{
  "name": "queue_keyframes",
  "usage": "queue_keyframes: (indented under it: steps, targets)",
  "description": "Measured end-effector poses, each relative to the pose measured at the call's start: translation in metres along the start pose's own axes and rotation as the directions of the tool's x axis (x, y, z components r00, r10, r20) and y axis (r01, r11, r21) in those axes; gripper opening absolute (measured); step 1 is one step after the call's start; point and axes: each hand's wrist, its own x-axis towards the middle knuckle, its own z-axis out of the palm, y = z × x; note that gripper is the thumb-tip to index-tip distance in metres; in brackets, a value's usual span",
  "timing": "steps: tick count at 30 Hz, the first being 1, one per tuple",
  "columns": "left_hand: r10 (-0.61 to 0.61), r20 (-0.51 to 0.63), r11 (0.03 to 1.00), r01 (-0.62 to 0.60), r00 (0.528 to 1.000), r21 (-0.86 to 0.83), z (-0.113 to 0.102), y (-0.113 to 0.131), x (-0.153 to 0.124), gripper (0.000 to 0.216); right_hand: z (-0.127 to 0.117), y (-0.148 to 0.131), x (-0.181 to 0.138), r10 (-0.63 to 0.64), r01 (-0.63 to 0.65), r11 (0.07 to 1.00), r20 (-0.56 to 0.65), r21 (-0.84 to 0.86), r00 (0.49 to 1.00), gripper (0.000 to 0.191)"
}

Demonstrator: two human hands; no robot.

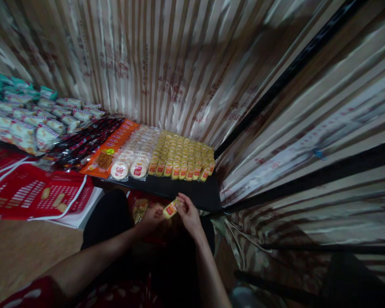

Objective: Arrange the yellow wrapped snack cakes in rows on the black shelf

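Observation:
Between my two hands is a small yellow snack packet [170, 209] with a red and white label, held above my lap. The fingers of my left hand [153, 217] close on its left end. My right hand [188, 214] pinches its right end. Below my hands, a red basket [132, 197] with more wrapped yellow packets shows in part between my knees; my arms hide the rest. Rows of matching yellow packets [182, 158] stand on the black shelf [192, 192] just ahead.
Left of the yellow rows lie round white crackers [128, 169] in wrappers, an orange snack pack [107, 152], dark packets [83, 143] and several white bags [45, 122]. A red basket [78, 194] sits at lower left. Striped curtain [154, 60] and black bars [285, 77] close the back and right.

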Motion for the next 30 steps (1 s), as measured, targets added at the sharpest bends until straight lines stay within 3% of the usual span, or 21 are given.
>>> queue_keyframes:
  steps: [4, 10, 15, 18, 21, 25, 30]
  targets:
    - [0.007, -0.042, 0.997, -0.011, 0.999, -0.08, 0.004, 0.016, 0.008, 0.014, 0.005, -0.001, 0.004, 0.008, 0.015, 0.991, -0.165, 0.134, 0.986, 0.051]
    - [0.01, -0.1, 0.973, -0.032, 0.995, -0.228, 0.019, 0.04, 0.012, 0.01, 0.009, 0.008, -0.002, 0.012, 0.02, 0.986, -0.186, 0.167, 0.983, 0.055]
    - [0.019, -0.055, 0.997, -0.023, 0.998, -0.07, 0.037, 0.048, 0.018, 0.009, -0.002, 0.015, 0.0, -0.001, 0.023, 0.995, -0.223, 0.096, 0.975, 0.052]
    - [0.126, -0.084, 0.984, -0.113, 0.989, 0.137, 0.045, 0.054, 0.024, 0.016, -0.02, 0.017, 0.011, -0.059, 0.069, 0.997, -0.31, 0.021, 0.949, 0.053]
    - [0.306, -0.057, 0.889, -0.264, 0.95, 0.374, 0.051, 0.064, 0.032, 0.025, -0.041, 0.016, 0.026, -0.095, 0.066, 0.994, -0.406, -0.085, 0.909, 0.057]
    - [0.501, 0.088, 0.672, -0.451, 0.861, 0.587, 0.065, 0.081, 0.051, 0.036, -0.067, 0.011, 0.046, -0.112, 0.028, 0.985, -0.514, -0.169, 0.85, 0.066]
    - [0.559, 0.279, 0.378, -0.539, 0.781, 0.752, 0.089, 0.102, 0.09, 0.04, -0.089, 0.003, 0.06, -0.195, 0.058, 0.969, -0.592, -0.242, 0.782, 0.071]
